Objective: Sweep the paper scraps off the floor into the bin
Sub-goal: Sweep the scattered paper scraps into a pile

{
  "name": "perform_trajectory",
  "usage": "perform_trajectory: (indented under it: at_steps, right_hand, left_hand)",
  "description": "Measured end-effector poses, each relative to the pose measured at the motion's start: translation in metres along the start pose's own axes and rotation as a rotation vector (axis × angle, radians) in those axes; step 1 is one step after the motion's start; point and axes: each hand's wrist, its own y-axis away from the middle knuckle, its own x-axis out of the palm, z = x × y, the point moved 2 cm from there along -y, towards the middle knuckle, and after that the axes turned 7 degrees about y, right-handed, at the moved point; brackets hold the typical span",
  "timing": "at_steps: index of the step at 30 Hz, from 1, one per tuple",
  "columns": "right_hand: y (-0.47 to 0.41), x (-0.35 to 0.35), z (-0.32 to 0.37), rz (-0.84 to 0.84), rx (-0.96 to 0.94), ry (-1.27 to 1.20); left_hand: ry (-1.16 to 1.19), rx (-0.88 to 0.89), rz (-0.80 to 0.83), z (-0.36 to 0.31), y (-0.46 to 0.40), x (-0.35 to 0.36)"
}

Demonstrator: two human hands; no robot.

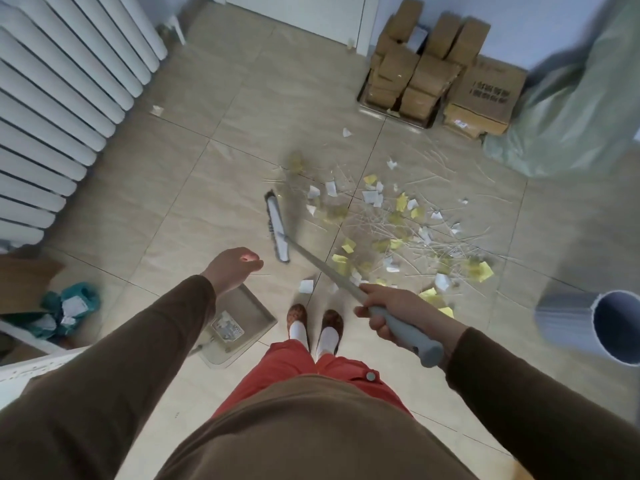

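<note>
The right hand (388, 315) is gripping the grey handle of the broom (278, 230), fingers clenched round it, its head lying on the floor (180, 188) just left of the paper scraps (388, 223). These white and yellow scraps are lying scattered among thin straws ahead of the feet. The left hand (232, 268) is hovering over the dustpan (239, 327), fingers hanging loose, grasping nothing; the arm is hiding part of the pan. The grey bin (595, 327) is standing at the right, blurred and cut off by the edge.

Two rows of dark print on the far right cardboard box (490, 88) and the label on the near dustpan (228, 329) are too blurred to read.
</note>
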Motion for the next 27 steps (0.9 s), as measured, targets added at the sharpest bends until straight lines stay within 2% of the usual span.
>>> perform_trajectory:
  at_steps: [5,9,12,18,22,27]
  right_hand:
    - [-0.084,0.069,0.043,0.199,0.069,-0.175]
    - [-0.151,0.110,0.096,0.249,0.057,-0.354]
    - [-0.170,0.110,0.119,0.224,0.034,-0.467]
    - [-0.140,0.037,0.099,0.066,0.055,-0.629]
    - [-0.090,0.011,0.080,-0.052,0.072,-0.601]
    - [-0.028,0.008,0.084,-0.040,0.067,-0.541]
  left_hand:
    - [0.001,0.000,-0.016,0.000,-0.010,-0.019]
    - [-0.034,0.005,-0.019,-0.001,-0.025,-0.041]
    - [-0.074,0.012,0.006,-0.001,-0.037,-0.057]
    - [-0.090,0.024,0.046,-0.021,-0.064,-0.062]
    - [-0.105,0.051,0.099,-0.050,-0.079,-0.048]
    - [-0.109,0.076,0.124,-0.089,-0.100,-0.035]
